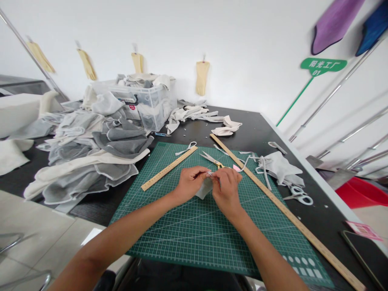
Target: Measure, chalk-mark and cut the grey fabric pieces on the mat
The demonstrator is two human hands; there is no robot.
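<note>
Small pale cloth piece: held over the middle of the green cutting mat, its lower part hanging between my hands. Left hand: thumb and forefinger pinched narrow on its far edge. Right hand: fingers likewise closed on that edge, close beside the left. The exact grip is too small to make out, and my fingers cover part of the cloth.

Gold-handled scissors lie just beyond, blades parted and pointing far left; the handles are partly hidden by my right hand. A pink scrap shows beside that hand, near the long wooden ruler.

Far left on the table: clear plastic bin, heaped above its rim with white and grey cloth; pale cloth shows blurrily through its wall. A cloth pile hides part of it. At the right, a red tub is cut off by the frame; contents unreadable.
</note>
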